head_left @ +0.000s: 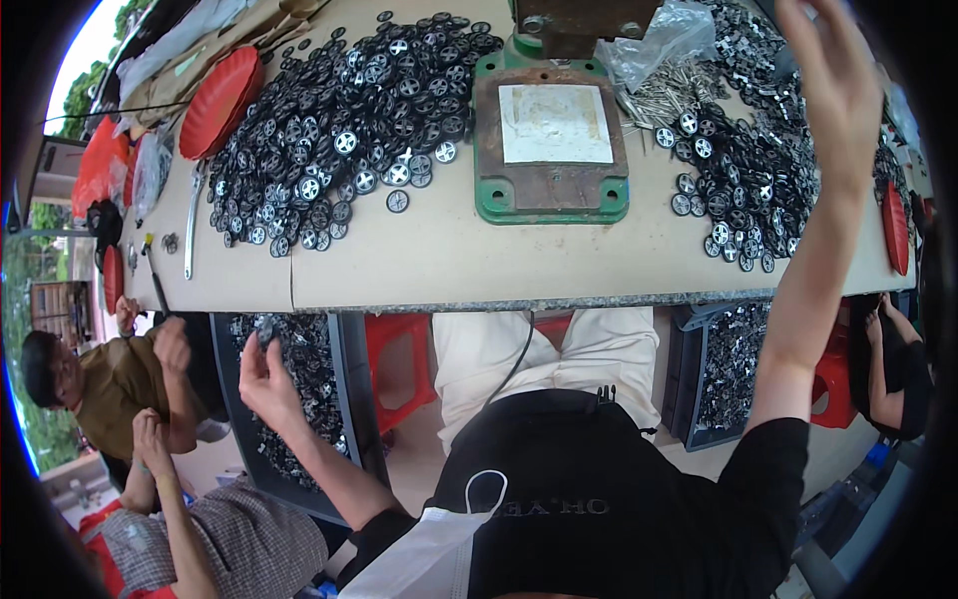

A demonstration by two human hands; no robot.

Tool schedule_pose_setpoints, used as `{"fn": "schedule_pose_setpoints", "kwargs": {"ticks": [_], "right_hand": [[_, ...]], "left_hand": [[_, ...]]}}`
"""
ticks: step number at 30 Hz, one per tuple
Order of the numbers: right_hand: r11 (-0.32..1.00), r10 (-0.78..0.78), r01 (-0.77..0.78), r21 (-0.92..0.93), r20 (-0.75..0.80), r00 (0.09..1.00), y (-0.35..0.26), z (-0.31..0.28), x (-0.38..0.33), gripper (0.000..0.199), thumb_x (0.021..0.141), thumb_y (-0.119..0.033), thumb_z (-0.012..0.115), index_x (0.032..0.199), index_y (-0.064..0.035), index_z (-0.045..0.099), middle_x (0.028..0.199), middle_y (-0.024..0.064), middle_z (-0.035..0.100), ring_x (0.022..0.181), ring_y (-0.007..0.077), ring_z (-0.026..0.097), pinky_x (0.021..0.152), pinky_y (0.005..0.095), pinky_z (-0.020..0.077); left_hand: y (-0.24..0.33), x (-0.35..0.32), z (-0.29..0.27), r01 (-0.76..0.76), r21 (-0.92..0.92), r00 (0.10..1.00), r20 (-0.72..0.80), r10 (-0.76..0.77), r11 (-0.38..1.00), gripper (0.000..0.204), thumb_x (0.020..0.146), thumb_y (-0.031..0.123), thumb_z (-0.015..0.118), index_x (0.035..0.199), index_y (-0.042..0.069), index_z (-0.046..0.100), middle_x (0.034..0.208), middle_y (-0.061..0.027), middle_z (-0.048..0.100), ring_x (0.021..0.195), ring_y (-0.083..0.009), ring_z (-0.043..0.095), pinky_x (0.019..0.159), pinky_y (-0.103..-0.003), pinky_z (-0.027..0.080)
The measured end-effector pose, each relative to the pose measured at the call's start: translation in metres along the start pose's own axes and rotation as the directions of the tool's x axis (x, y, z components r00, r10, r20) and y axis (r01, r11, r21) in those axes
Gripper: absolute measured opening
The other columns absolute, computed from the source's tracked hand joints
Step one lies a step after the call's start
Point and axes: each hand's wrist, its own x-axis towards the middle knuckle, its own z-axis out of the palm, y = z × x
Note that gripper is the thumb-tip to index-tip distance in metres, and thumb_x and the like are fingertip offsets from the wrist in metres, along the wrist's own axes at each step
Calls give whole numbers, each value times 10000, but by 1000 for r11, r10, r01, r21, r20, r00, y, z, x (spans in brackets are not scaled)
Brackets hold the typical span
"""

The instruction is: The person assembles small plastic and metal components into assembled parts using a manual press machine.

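Note:
My left hand (267, 386) is raised over a dark bin of small dark parts, left of my lap. Its thumb and fingers pinch a small dark grey part (263, 325), whose exact kind is too small to make out. My right arm stretches far forward on the right, and my right hand (840, 75) is above a heap of small dark parts (750, 50). Its fingertips run out at the top edge, so their grip is hidden. In front of me, between my hands, stands a green metal press base (554, 207) with a white pad (555, 123) on its plate.
Heaps of small black wheels (339, 140) flank the press base, with metal pins (671, 98) and a plastic bag (664, 42) beside it. Red dishes (222, 102) and a wrench (192, 225) lie left. Bins (354, 399) stand beside my legs. Other people (130, 389) sit left and right.

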Motion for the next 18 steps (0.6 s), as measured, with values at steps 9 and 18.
{"fn": "schedule_pose_setpoints", "kwargs": {"ticks": [9, 18], "right_hand": [[872, 489, -471, -132, 285, 824, 13, 1, -119, 133, 798, -51, 617, 925, -20, 639, 873, 43, 613, 660, 89, 525, 550, 215, 403], [785, 619, -507, -358, 413, 668, 37, -22, -141, 138, 758, -79, 644, 882, -18, 636, 789, 96, 598, 600, 204, 552, 572, 297, 441]], "left_hand": [[105, -2, 107, -168, -116, 973, 139, 183, 979, 236, 795, 119, 649, 1003, 7, 645, 928, -118, 620, 832, -196, 576, 686, -276, 438], [122, -2, 175, -399, -2, 901, 185, 392, 917, 205, 741, 100, 695, 907, 5, 624, 838, -79, 607, 696, -172, 511, 646, -293, 437]]}}
